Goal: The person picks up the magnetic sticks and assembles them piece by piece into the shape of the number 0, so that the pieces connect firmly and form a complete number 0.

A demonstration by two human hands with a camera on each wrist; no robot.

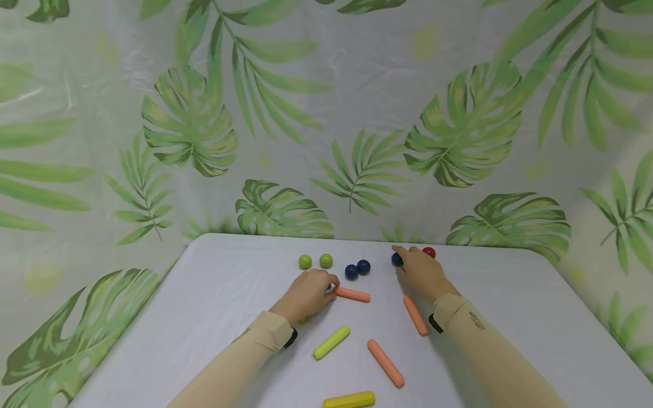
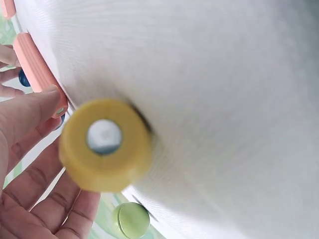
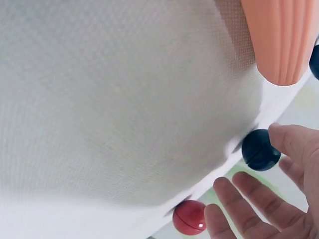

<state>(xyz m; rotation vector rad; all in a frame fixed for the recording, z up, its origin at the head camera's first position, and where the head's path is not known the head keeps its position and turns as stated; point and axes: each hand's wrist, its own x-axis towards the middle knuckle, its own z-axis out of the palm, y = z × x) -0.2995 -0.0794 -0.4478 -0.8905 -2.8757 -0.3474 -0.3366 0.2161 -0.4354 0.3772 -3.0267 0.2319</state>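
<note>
Ribbed orange stick (image 1: 353,294), crosswise, left of the rightmost navy ball (image 1: 397,259)

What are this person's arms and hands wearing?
The left hand and right hand wear no gloves. Long beige fabric sleeves cover both arms: the left sleeve bears a small dark mark, while the right sleeve shows dark lettering, too small to read surely. Part of a black band shows by each cuff.
</note>
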